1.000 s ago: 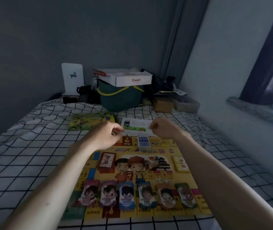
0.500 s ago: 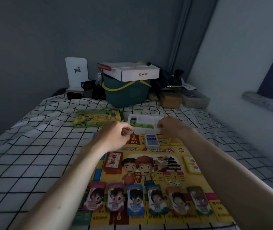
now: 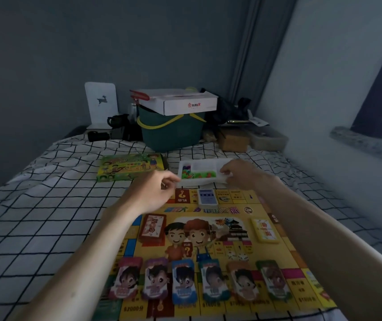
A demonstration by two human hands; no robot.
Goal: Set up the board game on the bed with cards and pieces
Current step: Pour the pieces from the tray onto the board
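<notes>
So the whole thing is laid out on a bed [image 3: 46, 205] with a white sheet gridded in black lines, in a dim room with dark grey-blue walls and a paler wall plus a window ledge [image 3: 366, 144] on the right of the frame. At the far end of the bed, upper middle of the frame, there's a dark green basket [image 3: 173, 133] with yellow handles and a white cardboard box [image 3: 180, 101] sitting on top of it, and a white stand with a little deer on it [image 3: 101, 100] to its left. The yellow game board [image 3: 231, 205] takes up the lower middle, with six character cards [image 3: 199, 281] lined up along its near edge, a reddish card deck [image 3: 151, 229] left of centre, a yellow deck [image 3: 264, 230] to the right and a blue deck [image 3: 206, 196] near the far edge. The green game box [image 3: 129, 166] lies just past the board on the left. The white pieces tray [image 3: 205, 172], with green and coloured bits inside, sits right at the board's far edge, dead centre. The left hand [image 3: 155, 193] has its fingers curled, pinching the tray's left rim, and the right hand [image 3: 241, 173] grips the right rim, fingers bent over it.
</notes>
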